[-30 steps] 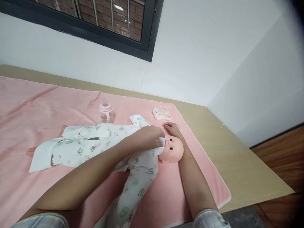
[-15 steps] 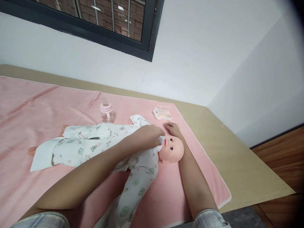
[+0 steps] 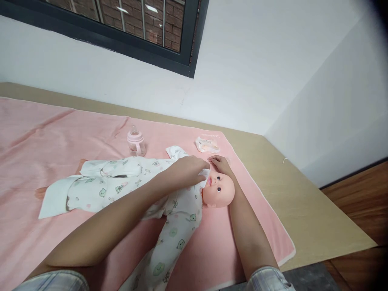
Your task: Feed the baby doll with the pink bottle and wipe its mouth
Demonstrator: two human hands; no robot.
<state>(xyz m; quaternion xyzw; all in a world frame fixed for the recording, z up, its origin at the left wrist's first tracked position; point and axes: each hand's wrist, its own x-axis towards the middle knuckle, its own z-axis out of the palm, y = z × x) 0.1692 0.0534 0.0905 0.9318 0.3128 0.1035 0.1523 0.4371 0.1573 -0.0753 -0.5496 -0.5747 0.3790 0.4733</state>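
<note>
A bald baby doll (image 3: 221,192) lies on its back on a pink blanket (image 3: 257,226), head to the right, dressed in a white printed outfit (image 3: 182,212). My left hand (image 3: 194,169) is closed on a white cloth (image 3: 205,173) at the doll's chin and mouth. Whether this cloth is separate or part of the collar, I cannot tell. Beyond the doll's head, my right hand (image 3: 220,165) rests on the blanket with loosely bent fingers and nothing visible in it. Its forearm runs along the crown of the doll's head.
A pink-capped baby bottle (image 3: 136,142) stands behind the doll's body. A small clear plastic packet (image 3: 207,144) lies beyond my right hand. Behind the board (image 3: 291,202) under the blanket rises a white wall (image 3: 242,72) with a dark-framed window (image 3: 169,60).
My left hand has shifted slightly away from me, with its thumb more visible. The white cloth has moved a little with it. My right hand and the doll stay in place.
</note>
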